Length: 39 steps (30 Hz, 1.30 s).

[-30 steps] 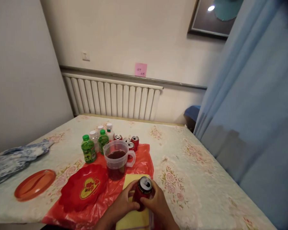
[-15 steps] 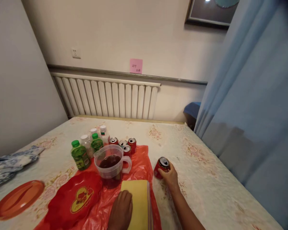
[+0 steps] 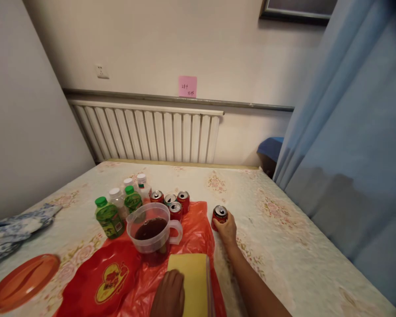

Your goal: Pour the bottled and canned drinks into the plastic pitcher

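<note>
My right hand (image 3: 227, 229) is wrapped round a red soda can (image 3: 220, 214), which stands upright on the flowered cover, its top opened. Fingers curled, my left hand (image 3: 169, 293) rests at the left edge of a yellow-topped stack (image 3: 189, 273); its fingertips are hidden. Beyond that hand stands a clear plastic measuring jug (image 3: 148, 237) holding dark brown liquid, handle towards the right. Several opened cans (image 3: 183, 201) are grouped behind the jug. Left of them are green-capped bottles (image 3: 109, 219) and white-capped clear bottles (image 3: 144, 186).
A red scalloped plate (image 3: 89, 273) lies on a red plastic sheet (image 3: 198, 229). Left of it are an orange lid-like disc (image 3: 26, 277) and blue-white cloth (image 3: 23, 229). A radiator (image 3: 152, 132) lines the wall; a blue curtain (image 3: 356, 176) hangs at right.
The right hand has moved the can a little away from me across the cover. The left hand stays by the yellow stack. The whole view has shifted slightly.
</note>
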Tool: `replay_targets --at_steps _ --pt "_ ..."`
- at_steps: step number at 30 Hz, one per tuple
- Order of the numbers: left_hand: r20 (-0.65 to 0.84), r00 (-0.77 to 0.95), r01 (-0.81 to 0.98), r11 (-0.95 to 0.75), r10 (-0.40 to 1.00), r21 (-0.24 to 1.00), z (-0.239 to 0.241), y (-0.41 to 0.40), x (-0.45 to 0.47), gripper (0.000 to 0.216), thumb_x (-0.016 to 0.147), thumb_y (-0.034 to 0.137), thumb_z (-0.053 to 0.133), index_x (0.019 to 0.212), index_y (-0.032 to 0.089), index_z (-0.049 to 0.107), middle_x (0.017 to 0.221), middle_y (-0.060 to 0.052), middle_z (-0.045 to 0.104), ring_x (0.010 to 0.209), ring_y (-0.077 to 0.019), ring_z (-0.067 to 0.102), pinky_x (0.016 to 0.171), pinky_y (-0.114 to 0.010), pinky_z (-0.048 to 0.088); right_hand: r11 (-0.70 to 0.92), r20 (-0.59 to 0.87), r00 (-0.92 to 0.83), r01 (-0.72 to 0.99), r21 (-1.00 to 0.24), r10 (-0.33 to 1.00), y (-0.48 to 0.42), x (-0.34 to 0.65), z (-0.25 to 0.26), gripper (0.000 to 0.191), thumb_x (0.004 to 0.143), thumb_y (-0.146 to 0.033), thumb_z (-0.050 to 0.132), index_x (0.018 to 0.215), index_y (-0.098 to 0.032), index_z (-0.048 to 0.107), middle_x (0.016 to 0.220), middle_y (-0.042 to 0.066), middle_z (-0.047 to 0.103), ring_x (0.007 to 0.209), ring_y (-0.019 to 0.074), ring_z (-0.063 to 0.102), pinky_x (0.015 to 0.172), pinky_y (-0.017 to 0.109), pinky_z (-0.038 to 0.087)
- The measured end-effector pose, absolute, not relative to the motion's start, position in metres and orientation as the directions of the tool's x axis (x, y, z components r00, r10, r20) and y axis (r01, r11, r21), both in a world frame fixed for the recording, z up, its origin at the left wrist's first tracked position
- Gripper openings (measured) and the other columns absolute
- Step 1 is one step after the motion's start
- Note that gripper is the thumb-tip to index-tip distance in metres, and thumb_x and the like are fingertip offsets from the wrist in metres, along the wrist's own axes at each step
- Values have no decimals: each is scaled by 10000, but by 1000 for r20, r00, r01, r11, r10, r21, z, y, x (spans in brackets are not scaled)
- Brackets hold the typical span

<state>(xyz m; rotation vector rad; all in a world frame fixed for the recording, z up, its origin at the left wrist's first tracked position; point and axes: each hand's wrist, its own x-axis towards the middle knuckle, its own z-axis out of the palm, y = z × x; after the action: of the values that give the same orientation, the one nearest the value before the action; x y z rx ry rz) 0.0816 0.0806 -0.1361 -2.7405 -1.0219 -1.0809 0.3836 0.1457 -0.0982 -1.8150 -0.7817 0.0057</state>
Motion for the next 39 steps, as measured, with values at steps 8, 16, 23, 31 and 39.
replay_targets --at_steps 8,16,23,31,39 --pt "616 543 582 -785 570 212 -137 82 81 247 889 95 420 1038 232 560 959 -44 662 901 -210 643 830 -342 538 -152 373 779 505 -850 504 143 377 -112 705 573 -410 719 1201 -114 600 1147 167 679 1064 331 623 927 433 480" --pt "587 549 577 -778 596 250 -139 81 81 224 886 99 438 1014 237 561 943 -34 655 886 -204 644 821 -332 537 -110 362 760 491 -864 540 126 373 -117 577 560 -267 683 1132 -202 651 969 42 736 963 272 664 796 338 528" --pt "586 545 588 -772 599 242 -137 82 82 225 889 97 426 1011 230 560 939 -42 657 885 -209 645 814 -340 537 -160 340 775 486 -859 533 127 368 -120 486 593 -289 673 1070 -194 655 954 68 721 964 285 653 769 333 503" --pt "619 530 574 -782 580 243 -140 83 81 235 881 91 428 1012 234 562 920 -39 662 867 -198 654 808 -321 546 -221 351 780 519 -826 518 130 370 -126 532 623 -361 688 1115 -171 623 1071 131 679 1028 318 619 837 375 482" --pt "617 533 570 -785 579 244 -136 84 82 256 862 63 430 993 231 572 907 -38 668 841 -196 655 780 -314 550 -249 362 780 538 -805 511 133 373 -131 600 636 -379 693 1190 -170 595 1101 136 670 1051 323 609 874 392 474"
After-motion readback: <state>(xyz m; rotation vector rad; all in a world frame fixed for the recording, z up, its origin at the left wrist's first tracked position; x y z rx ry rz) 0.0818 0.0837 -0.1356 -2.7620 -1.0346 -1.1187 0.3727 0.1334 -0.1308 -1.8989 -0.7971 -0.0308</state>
